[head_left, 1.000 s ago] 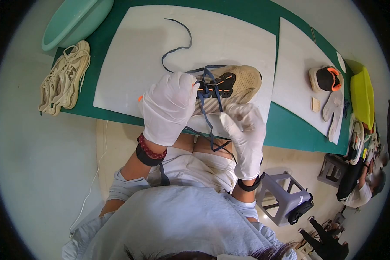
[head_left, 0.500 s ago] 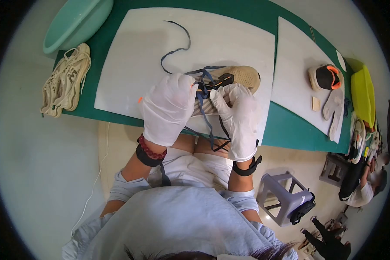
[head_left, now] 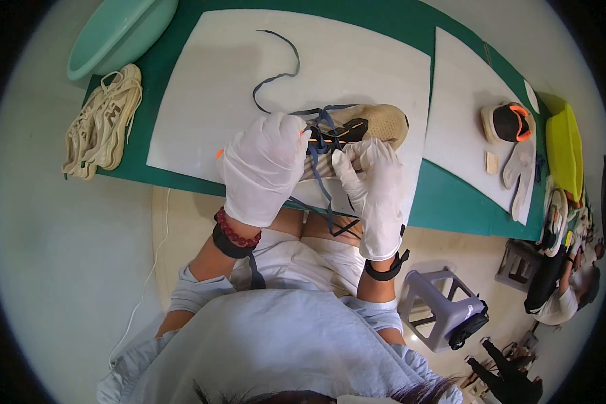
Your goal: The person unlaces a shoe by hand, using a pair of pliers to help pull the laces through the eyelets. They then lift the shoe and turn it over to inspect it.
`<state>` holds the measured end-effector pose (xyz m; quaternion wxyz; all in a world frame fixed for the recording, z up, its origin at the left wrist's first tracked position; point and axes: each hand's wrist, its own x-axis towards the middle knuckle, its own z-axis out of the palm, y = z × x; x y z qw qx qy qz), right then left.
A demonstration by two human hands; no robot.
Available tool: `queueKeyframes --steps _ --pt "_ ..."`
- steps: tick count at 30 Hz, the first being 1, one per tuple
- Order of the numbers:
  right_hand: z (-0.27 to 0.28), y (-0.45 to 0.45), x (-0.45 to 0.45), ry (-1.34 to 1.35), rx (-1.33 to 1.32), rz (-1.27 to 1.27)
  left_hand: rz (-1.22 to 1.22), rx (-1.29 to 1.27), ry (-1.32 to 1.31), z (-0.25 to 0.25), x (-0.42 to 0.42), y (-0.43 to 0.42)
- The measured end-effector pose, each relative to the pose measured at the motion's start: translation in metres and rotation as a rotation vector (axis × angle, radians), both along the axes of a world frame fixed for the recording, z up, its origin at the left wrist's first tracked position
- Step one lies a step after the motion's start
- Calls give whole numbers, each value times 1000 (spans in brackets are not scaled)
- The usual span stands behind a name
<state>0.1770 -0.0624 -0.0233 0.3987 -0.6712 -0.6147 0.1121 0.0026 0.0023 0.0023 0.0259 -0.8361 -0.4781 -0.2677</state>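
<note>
A beige shoe with a black lacing panel lies on a white board, its toe to the right. My left hand, in a white glove, is closed around the tongue and collar end of the shoe. Also gloved, my right hand is at the near side of the lacing, thumb and fingers pinched together. What lies between them is too small to make out. Blue laces run through the eyelets and hang over the near edge. One lace end curves away across the board.
White shoes and a green basin are at the left. A second board on the right carries another shoe and insoles. Beyond are a yellow basin, a stool and a seated person.
My right hand has moved from the near side of the shoe up to the lacing, and its fingers have come together. My left hand has stayed on the shoe.
</note>
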Motion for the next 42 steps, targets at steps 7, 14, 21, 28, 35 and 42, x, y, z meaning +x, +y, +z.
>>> queueKeyframes --steps 7,14,21,28,35,42 --pt "1 -3 -2 -81 -16 -10 3 5 6 -2 0 0" --pt "2 -8 0 -78 -39 -1 8 6 0 -4 0 0" --pt "5 -10 -1 -74 -63 11 -4 9 -14 -1 -1 0" --pt "5 -13 1 -57 -57 31 1 -3 1 -1 -1 0" --pt "10 -16 -1 -57 -79 20 -10 13 -23 -3 0 1" --pt "12 -15 -3 -93 -90 -4 -28 0 -44 -1 0 1"
